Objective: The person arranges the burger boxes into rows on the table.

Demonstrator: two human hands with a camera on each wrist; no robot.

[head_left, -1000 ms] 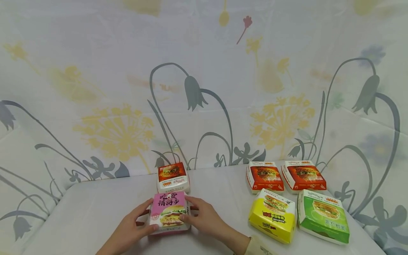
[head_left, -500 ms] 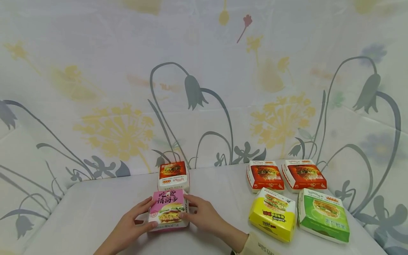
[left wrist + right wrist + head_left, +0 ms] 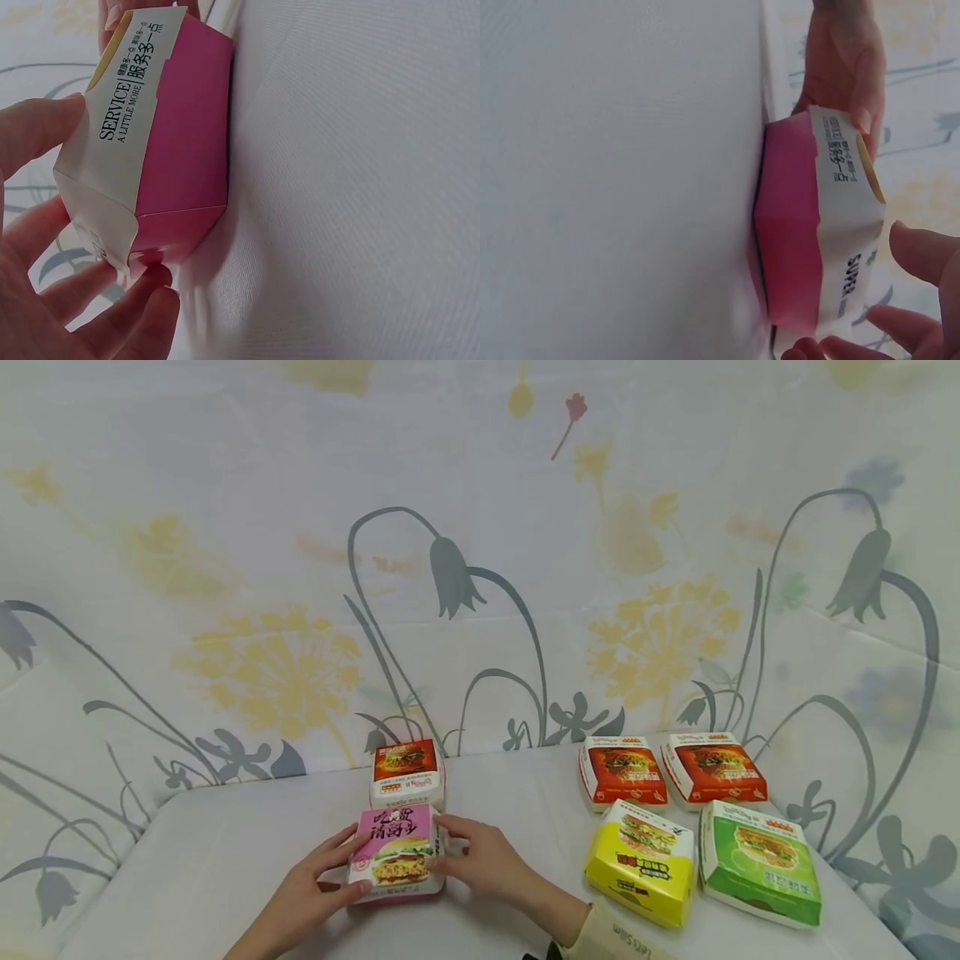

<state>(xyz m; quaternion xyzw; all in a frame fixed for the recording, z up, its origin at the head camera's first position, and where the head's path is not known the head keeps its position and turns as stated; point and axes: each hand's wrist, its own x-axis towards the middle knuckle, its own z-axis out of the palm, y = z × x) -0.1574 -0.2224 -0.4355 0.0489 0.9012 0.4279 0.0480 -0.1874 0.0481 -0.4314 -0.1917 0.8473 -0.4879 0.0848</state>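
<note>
— Floral cloth [image 3: 495,485] hangs behind, white table [image 3: 525,835] in front. Where is the pink burger box [image 3: 397,852]?

— Left of centre, seemingly flat on the table, just in front of a red-and-white box [image 3: 407,774]. Cannot tell whether those two touch.

— And from the fingers?

— Between both sets. It lies to the right of the left hand [image 3: 315,878] and to the left of the right hand [image 3: 483,862].

— Hold?

— Left hand grips the near left corner: thumb on the near top edge, other fingers at the left side. Right hand looser, fingers lightly bent by the right side; right wrist view shows its thumb just clear of the top. Contact of its other fingertips unclear.

— Nearer one?

— Left, judged by plain contact. Right only just beside.

— Long axis?

— None obvious. Top looks nearly square, lettering toward the person, left and right sides facing the hands.
</note>
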